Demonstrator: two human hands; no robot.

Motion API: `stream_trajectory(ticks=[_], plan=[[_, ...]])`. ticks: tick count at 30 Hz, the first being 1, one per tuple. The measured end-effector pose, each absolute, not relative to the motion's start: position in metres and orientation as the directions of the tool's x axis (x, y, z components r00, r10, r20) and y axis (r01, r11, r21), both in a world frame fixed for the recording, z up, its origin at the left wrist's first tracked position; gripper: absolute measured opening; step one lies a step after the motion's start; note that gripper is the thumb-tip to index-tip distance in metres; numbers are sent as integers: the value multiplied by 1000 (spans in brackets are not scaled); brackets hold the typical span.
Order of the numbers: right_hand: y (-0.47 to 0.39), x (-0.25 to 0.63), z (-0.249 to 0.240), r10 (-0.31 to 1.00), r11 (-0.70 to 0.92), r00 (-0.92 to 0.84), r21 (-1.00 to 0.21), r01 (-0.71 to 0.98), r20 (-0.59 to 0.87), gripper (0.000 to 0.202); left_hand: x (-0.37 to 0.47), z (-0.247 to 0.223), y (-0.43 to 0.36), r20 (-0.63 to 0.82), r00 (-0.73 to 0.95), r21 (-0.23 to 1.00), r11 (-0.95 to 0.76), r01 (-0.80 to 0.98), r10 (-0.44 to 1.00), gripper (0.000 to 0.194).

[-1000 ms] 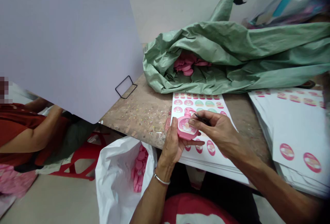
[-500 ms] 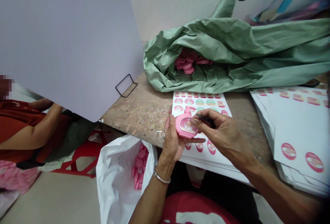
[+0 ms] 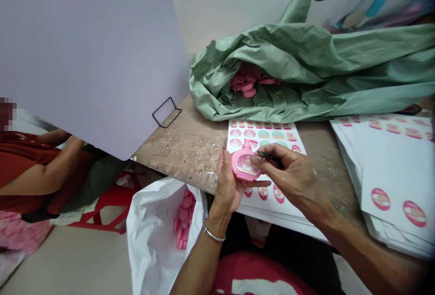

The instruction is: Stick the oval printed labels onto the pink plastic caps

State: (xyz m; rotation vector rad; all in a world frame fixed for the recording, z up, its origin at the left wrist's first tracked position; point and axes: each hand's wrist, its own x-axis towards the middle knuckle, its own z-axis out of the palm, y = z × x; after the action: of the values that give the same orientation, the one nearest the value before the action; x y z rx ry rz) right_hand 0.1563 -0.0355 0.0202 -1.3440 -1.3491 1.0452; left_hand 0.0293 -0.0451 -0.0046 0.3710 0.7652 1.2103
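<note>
My left hand (image 3: 227,185) is closed around a small pink toy pump bottle (image 3: 242,175), holding it upright above the sticker sheets. An oval pink label with a printed picture sits on the bottle's front. In my right hand (image 3: 292,168) is a slim black pointed tool (image 3: 273,159), gripped between thumb and fingers; its exact kind is hard to make out. The right thumb touches the label's right side. Beneath both hands lies a stack of white sticker sheets (image 3: 288,213) printed with pink and green ovals.
Behind the sheets lies a green sack (image 3: 299,59) with pink pieces inside. A white bag (image 3: 146,231) of pink parts hangs below the table edge. More sticker sheets (image 3: 390,163) are stacked at right. A large pale panel (image 3: 91,50) and a seated person (image 3: 37,172) are at left.
Almost nothing differs. The black tool in my right hand has tilted slightly, while the bottle stays in the left hand.
</note>
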Motion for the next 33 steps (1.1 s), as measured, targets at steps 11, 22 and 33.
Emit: stream_trajectory(ticks=[11, 22, 33], plan=[[-35, 155, 23, 996, 63, 40, -967, 247, 75, 24, 30, -4, -43, -337, 151, 652, 345, -675, 930, 62], [-34, 155, 26, 999, -15, 40, -992, 127, -10, 34, 29, -5, -44, -343, 137, 656, 341, -673, 929, 59], [-34, 154, 26, 997, -65, 30, -998, 10, -64, 36, 27, -6, -42, -350, 142, 660, 351, -665, 926, 59]])
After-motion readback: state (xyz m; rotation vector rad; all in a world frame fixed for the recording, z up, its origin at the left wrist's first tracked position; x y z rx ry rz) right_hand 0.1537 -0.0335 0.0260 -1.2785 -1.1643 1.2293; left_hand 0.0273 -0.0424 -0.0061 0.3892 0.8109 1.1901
